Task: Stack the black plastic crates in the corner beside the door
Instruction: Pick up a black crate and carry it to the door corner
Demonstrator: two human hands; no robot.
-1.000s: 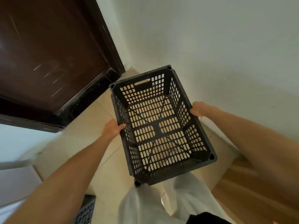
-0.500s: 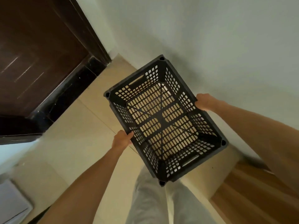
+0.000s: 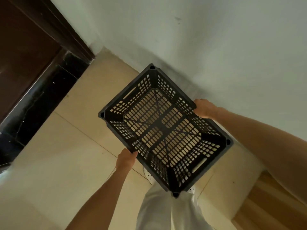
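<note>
The crate is a rectangular box of matt black plastic, open side up, seen from above and turned diagonally. Its floor is a grid of rounded oblong slots crossed by solid ribs that meet in the middle. The sloping walls are pierced with smaller square holes, each short end has a long handle slot, and each corner has a round socket. It is held up over the floor in front of the person's legs, its right long side near the wall and its far corner pointing toward the angle where wall and door frame meet. The left hand grips the rim of the near-left long side, fingers curled over the edge. The right hand grips the opposite long rim the same way, knuckles toward the wall. The floor is smooth cream tile with thin grout lines, and pale wood-grain boards lie at the near right. The wall is plain, faintly scuffed white plaster. At the far left stands a glossy dark brown door with a polished black stone sill below it. Light, soft-looking trousers show under the crate's near corner.
</note>
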